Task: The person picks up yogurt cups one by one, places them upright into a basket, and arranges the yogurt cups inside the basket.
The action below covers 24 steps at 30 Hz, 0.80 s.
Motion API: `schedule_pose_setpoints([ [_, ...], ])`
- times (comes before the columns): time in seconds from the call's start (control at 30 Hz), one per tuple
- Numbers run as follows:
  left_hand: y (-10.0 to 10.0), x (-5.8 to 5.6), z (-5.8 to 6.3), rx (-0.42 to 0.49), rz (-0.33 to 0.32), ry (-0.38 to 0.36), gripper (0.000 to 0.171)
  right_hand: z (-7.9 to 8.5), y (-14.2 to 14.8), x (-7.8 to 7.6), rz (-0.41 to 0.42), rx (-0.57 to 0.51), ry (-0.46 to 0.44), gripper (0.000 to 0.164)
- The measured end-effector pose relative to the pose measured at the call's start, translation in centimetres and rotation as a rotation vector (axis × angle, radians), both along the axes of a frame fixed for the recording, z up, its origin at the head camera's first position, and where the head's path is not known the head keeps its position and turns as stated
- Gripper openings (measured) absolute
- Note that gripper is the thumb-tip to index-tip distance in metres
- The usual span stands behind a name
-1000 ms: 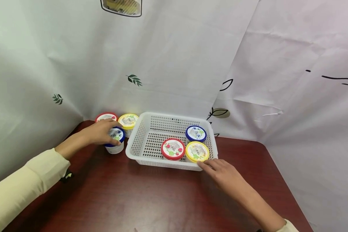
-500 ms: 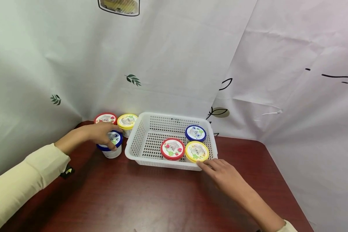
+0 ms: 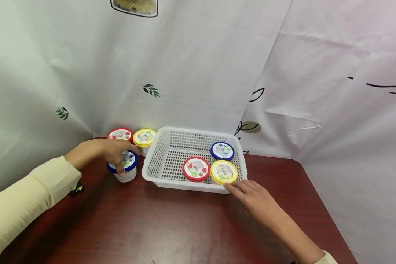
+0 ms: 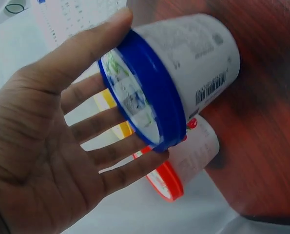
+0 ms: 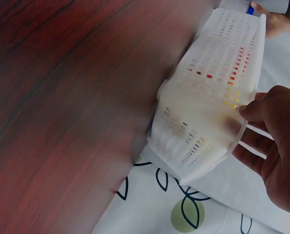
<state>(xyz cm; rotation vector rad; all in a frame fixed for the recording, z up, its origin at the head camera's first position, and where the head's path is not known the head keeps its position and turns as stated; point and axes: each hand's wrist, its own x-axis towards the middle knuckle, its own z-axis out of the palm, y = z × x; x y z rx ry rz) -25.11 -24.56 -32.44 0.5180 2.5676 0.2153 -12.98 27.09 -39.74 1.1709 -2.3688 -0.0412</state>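
My left hand (image 3: 113,149) grips a white tub with a blue lid (image 3: 128,161) by its lid. In the left wrist view the thumb lies on one side of the blue lid (image 4: 157,83) and the fingertips reach the opposite edge. Just behind stand a red-lidded tub (image 3: 120,133) and a yellow-lidded tub (image 3: 144,137). At the front right corner of a white plastic basket (image 3: 171,186), my right hand (image 3: 254,196) holds the rim, with the thumb on the front side in the right wrist view. Inside the basket's right half sit red-lidded (image 3: 196,169), yellow-lidded (image 3: 224,172) and blue-lidded (image 3: 222,151) tubs.
The basket stands near the back of a dark red wooden table (image 3: 184,223). Pale printed cloth (image 3: 198,73) hangs close behind and along both sides. A small black object (image 3: 76,190) shows by the left sleeve.
My left hand has moved the blue-lidded tub a little left and toward me, away from the basket. The right hand stays at the basket corner.
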Motion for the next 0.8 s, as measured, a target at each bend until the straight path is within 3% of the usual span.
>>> schedule_pose_setpoints([
  [0.23,0.3,0.4,1.2,-0.035,-0.021,-0.035,0.098,-0.1,0.0,0.1,0.002,-0.001,0.008,0.069],
  [0.8,0.4,1.7,4.3,-0.024,-0.017,0.039,0.096,-0.1,0.0,0.3,0.007,-0.014,0.004,0.068],
])
